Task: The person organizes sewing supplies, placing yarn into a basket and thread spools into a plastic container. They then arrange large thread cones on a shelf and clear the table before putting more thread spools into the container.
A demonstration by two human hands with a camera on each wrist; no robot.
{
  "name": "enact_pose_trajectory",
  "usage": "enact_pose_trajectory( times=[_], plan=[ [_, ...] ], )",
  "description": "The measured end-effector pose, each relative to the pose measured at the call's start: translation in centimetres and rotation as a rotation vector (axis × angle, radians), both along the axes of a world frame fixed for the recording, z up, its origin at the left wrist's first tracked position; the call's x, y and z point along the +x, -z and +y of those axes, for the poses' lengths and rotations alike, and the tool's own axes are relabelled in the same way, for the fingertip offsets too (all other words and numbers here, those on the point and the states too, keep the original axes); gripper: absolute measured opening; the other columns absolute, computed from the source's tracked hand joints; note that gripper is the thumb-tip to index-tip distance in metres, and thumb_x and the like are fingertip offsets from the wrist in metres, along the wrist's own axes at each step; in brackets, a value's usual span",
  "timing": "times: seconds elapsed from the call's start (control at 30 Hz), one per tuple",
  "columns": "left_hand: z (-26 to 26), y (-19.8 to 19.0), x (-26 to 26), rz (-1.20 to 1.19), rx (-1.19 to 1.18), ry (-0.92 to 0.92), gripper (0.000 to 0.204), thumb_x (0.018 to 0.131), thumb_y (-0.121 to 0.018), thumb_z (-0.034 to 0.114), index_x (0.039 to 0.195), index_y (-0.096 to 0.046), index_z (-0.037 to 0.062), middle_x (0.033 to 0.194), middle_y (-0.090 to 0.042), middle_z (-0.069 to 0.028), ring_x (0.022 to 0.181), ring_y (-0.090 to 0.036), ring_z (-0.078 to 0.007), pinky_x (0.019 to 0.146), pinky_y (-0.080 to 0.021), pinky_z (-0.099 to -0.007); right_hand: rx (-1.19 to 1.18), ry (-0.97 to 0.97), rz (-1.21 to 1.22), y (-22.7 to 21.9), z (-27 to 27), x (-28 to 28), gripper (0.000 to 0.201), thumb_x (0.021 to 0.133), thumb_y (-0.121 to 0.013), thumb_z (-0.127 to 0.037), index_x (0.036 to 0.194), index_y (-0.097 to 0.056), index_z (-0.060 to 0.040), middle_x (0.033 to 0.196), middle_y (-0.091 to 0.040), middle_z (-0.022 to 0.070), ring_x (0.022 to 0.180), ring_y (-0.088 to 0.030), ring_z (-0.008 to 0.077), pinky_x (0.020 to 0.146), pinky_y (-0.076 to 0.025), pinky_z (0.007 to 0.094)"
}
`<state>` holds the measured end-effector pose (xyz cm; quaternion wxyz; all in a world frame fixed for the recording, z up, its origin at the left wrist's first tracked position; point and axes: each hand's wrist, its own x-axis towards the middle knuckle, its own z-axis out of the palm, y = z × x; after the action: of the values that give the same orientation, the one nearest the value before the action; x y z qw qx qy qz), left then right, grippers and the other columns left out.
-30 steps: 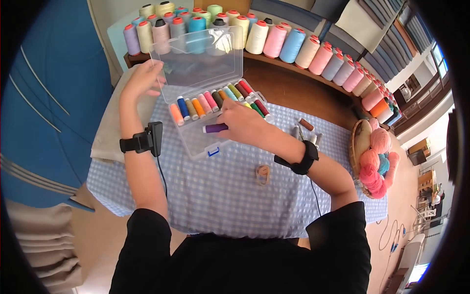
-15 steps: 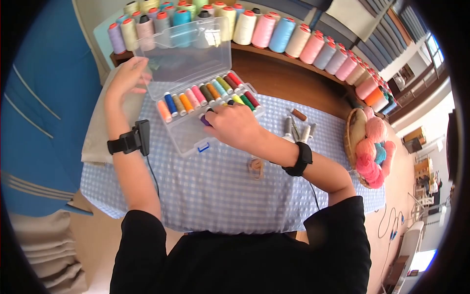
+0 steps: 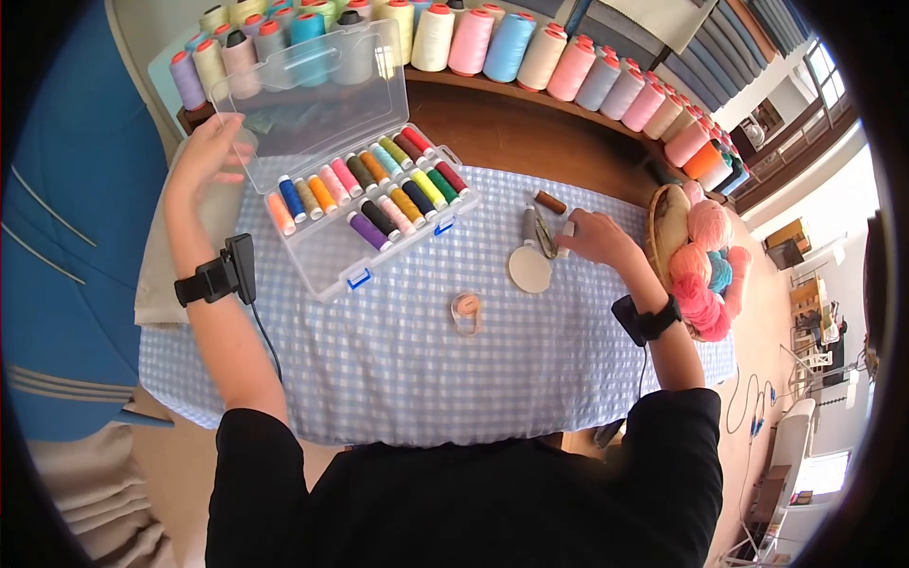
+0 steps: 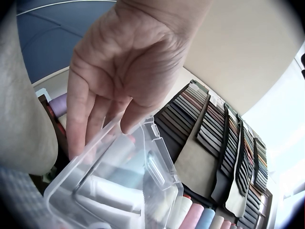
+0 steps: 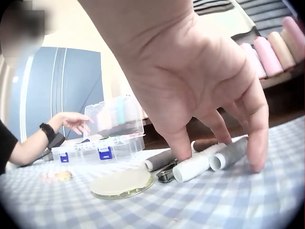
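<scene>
My left hand (image 3: 206, 156) pinches the edge of the raised clear lid (image 4: 114, 167), thumb on one side and fingers on the other. The plastic box (image 3: 317, 275) under it stands open, with rows of coloured thread spools. A purple spool (image 3: 368, 231) lies at the left end of its front row. Over at the right, my right hand (image 5: 195, 81) reaches down with spread fingers around a white spool (image 5: 193, 167) and a grey spool (image 5: 229, 155). Its thumb tip is right at the white one. Thread snips (image 5: 167, 172), a darker grey spool (image 5: 159, 160) and a brown spool (image 3: 550, 202) lie beside them.
A round pale disc (image 3: 529, 270) and a peach roll in a clear case (image 3: 466, 310) lie on the checked cloth (image 3: 407, 369). A basket of yarn (image 3: 655, 232) stands at the right edge. Large thread cones (image 3: 507, 47) line the shelf behind.
My right hand has let go of the purple spool, now in the front row of the box, and moved right to the loose spools. The left hand stays on the lid.
</scene>
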<state>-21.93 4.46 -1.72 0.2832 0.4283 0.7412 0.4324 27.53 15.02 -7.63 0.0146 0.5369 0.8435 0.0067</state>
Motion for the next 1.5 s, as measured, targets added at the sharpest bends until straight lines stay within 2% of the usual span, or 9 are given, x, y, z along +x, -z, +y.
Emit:
enact_pose_trajectory(
  times=[0.07, 0.2, 0.3, 0.53, 0.6, 0.73, 1.13, 1.33, 1.5],
  plan=[
    [0.1, -0.1, 0.2, 0.000, -0.010, -0.004, 0.043, 0.092, -0.044, 0.041, 0.122, -0.047, 0.0099, 0.100, -0.061, -0.0131, 0.090, -0.060, -0.0207, 0.070, -0.051, -0.0353, -0.407, 0.240, 0.208, -1.7, -0.4, -0.8, 0.043, 0.070, -0.069, -0.031, 0.100, -0.059, -0.0023, 0.091, -0.059, 0.0255, 0.079, -0.061, 0.0356, 0.072, -0.050, 0.0436],
    [0.1, 0.2, -0.1, -0.031, -0.009, -0.013, 0.043, 0.092, -0.044, 0.041, 0.124, -0.046, 0.0118, 0.101, -0.061, -0.0130, 0.089, -0.060, -0.0205, 0.070, -0.051, -0.0353, -0.383, 0.194, 0.273, -0.3, 0.4, 0.4, 0.042, 0.070, -0.066, -0.026, 0.102, -0.058, -0.0001, 0.087, -0.060, 0.0225, 0.097, -0.058, 0.0324, 0.081, -0.046, 0.0401],
    [0.2, 0.4, -0.5, -0.033, -0.011, -0.020, 0.042, 0.092, -0.044, 0.040, 0.124, -0.046, 0.0120, 0.100, -0.061, -0.0132, 0.088, -0.060, -0.0203, 0.069, -0.052, -0.0351, -0.002, -0.004, 0.139, -0.9, -0.1, -0.1, 0.038, 0.066, -0.068, -0.013, 0.100, -0.058, -0.0004, 0.090, -0.061, 0.0174, 0.094, -0.058, 0.0337, 0.082, -0.046, 0.0381],
    [0.0, 0.0, 0.3, -0.015, -0.001, -0.026, 0.041, 0.093, -0.044, 0.038, 0.122, -0.047, 0.0102, 0.098, -0.061, -0.0140, 0.086, -0.061, -0.0203, 0.068, -0.053, -0.0359, -0.079, -0.637, 0.631, -7.4, -8.8, -14.8, 0.030, 0.073, -0.068, -0.010, 0.100, -0.056, -0.0038, 0.095, -0.057, 0.0141, 0.081, -0.061, 0.0298, 0.067, -0.051, 0.0350],
    [-0.1, -0.1, 0.3, -0.013, 0.014, -0.029, 0.041, 0.093, -0.044, 0.038, 0.122, -0.047, 0.0100, 0.098, -0.062, -0.0141, 0.086, -0.061, -0.0203, 0.068, -0.053, -0.0357, -0.068, -0.720, 0.608, -6.4, -9.7, -19.2, 0.035, 0.071, -0.066, -0.012, 0.103, -0.052, -0.0035, 0.102, -0.056, 0.0209, 0.085, -0.059, 0.0365, 0.074, -0.050, 0.0403],
    [-0.1, -0.3, 0.1, -0.012, -0.001, -0.001, 0.041, 0.093, -0.044, 0.037, 0.122, -0.047, 0.0093, 0.097, -0.062, -0.0143, 0.085, -0.061, -0.0203, 0.067, -0.053, -0.0358, 0.141, -0.671, 0.508, -2.4, -9.5, -24.4, 0.029, 0.074, -0.069, -0.022, 0.096, -0.057, -0.0069, 0.090, -0.056, 0.0131, 0.078, -0.062, 0.0292, 0.066, -0.051, 0.0379],
    [-0.3, -0.3, 0.1, -0.008, -0.010, 0.003, 0.044, 0.093, -0.043, 0.039, 0.125, -0.046, 0.0088, 0.100, -0.060, -0.0124, 0.089, -0.061, -0.0193, 0.070, -0.053, -0.0338, 0.088, -0.732, 0.362, -1.9, -8.7, -24.1, 0.039, 0.070, -0.073, -0.034, 0.089, -0.060, -0.0019, 0.087, -0.055, 0.0122, 0.081, -0.061, 0.0292, 0.067, -0.050, 0.0376],
    [-0.1, -0.1, 0.1, -0.020, -0.016, 0.012, 0.044, 0.093, -0.043, 0.038, 0.125, -0.046, 0.0079, 0.099, -0.060, -0.0113, 0.090, -0.060, -0.0192, 0.070, -0.053, -0.0339, 0.176, -0.817, 0.513, -1.6, -8.1, -23.8, 0.040, 0.070, -0.073, -0.034, 0.086, -0.061, 0.0005, 0.097, -0.055, 0.0149, 0.081, -0.061, 0.0296, 0.067, -0.051, 0.0372],
    [-0.1, -0.1, 0.3, 0.004, 0.018, -0.004, 0.043, 0.093, -0.043, 0.037, 0.122, -0.046, 0.0057, 0.098, -0.061, -0.0160, 0.084, -0.061, -0.0208, 0.067, -0.054, -0.0349, 0.228, -0.847, 0.488, -1.3, -8.2, -24.5, 0.043, 0.071, -0.071, -0.036, 0.095, -0.063, -0.0016, 0.125, -0.046, 0.0279, 0.103, -0.057, 0.0379, 0.081, -0.050, 0.0398]
  ],
)
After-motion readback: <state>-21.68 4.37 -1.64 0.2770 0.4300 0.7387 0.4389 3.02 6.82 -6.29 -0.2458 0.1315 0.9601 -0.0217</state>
